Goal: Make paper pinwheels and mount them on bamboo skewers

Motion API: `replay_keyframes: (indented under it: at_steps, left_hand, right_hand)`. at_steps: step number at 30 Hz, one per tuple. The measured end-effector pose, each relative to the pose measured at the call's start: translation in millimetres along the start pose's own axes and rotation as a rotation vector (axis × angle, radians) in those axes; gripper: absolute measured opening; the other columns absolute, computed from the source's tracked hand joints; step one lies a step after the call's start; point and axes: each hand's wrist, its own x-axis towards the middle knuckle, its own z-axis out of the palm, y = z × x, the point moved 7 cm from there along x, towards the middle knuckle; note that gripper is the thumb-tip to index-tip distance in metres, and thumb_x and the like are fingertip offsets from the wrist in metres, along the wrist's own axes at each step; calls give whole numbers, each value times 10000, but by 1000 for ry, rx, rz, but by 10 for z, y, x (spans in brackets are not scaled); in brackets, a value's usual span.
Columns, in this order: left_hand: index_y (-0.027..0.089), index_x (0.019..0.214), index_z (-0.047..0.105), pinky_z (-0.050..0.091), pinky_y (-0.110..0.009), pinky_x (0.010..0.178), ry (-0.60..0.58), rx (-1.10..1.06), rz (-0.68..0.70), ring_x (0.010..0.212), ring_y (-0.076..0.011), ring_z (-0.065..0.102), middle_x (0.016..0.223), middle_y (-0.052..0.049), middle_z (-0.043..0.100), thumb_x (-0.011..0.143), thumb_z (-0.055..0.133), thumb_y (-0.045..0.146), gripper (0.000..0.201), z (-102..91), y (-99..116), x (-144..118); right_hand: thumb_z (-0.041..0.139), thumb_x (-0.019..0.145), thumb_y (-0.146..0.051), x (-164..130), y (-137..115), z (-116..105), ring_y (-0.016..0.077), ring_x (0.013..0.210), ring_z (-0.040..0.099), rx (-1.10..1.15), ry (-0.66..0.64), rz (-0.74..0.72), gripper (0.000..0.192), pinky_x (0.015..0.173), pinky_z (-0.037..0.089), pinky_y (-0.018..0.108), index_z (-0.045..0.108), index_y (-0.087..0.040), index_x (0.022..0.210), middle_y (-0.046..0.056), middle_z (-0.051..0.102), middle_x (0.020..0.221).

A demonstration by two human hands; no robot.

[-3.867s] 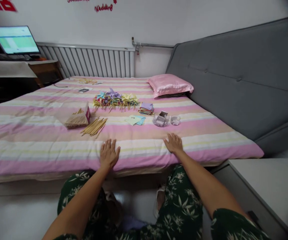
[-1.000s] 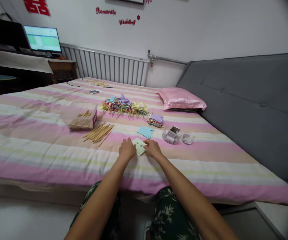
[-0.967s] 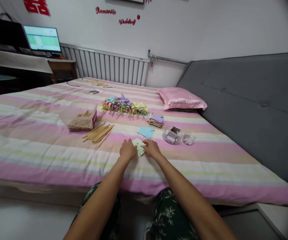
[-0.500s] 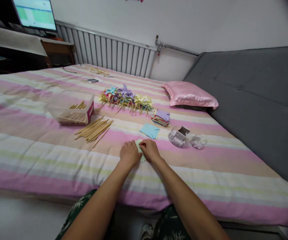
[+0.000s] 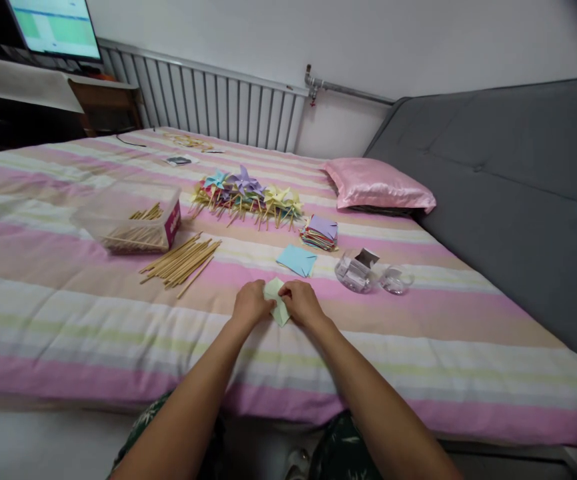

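Observation:
Between my hands is a pale green paper piece (image 5: 279, 311), partly folded, just above or on the bed's near side. My left hand (image 5: 253, 301) pinches its left edge with the thumb in front. At its right side, the fingers of my right hand (image 5: 300, 300) are closed on the paper near its middle. Just beyond lie light blue paper squares (image 5: 296, 260) with slits at the corners. A stack of coloured paper squares (image 5: 319, 233), purple on top, sits behind them. Farther back is a pile of finished paper pinwheels (image 5: 245, 193) on sticks.
Loose wooden sticks (image 5: 183, 262) lie to the left, beside a clear plastic box (image 5: 133, 223) holding more sticks. Right of the paper stand a clear round container (image 5: 355, 272) and a smaller clear piece (image 5: 395, 280). A pink pillow (image 5: 378, 185) rests by the grey headboard (image 5: 508, 180).
My left hand has shifted slightly left off the paper, so more of the green paper shows. My right hand stays on its right side. The view has turned slightly.

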Motion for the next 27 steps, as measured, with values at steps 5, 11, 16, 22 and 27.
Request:
replay_keyframes:
  at_steps: [5,11,16,22,27]
  left_hand:
    - [105,1123,593,435,-280,825,40,-172,-42,1000,-240,600,1119,-142,640,720,597,325,459,4,-98,70]
    - [130,1096,626,481,-258,753,85,-351,-98,888,-203,647,996,-96,696,725,584,216,383,118,-231,125]
    - [158,1040,663,501,-244,683,81,-433,-144,805,-194,662,922,-74,715,714,604,186,333,159,-251,119]
    - [158,1001,684,504,-240,657,85,-482,-164,753,-190,665,869,-71,721,697,615,174,312,124,-224,84]
    - [154,995,687,504,-243,656,80,-510,-191,751,-197,666,844,-76,723,678,636,176,322,139,-240,75]
  right_hand:
    - [525,703,-119,9,-29,-17,183,808,603,-39,61,-5,182,742,403,260,690,-166,761,87,687,827]
    - [523,666,-110,22,54,-27,164,733,632,18,86,-4,214,694,435,229,705,-192,745,49,711,770]
    - [525,668,-138,30,164,-24,146,681,650,123,84,33,211,671,466,204,711,-180,760,33,721,738]
    - [512,670,-137,19,221,-80,144,703,656,198,87,36,217,676,483,202,704,-174,765,24,724,766]
    - [509,657,-100,-18,214,-106,132,741,653,204,63,34,303,676,480,189,680,-156,901,28,719,845]
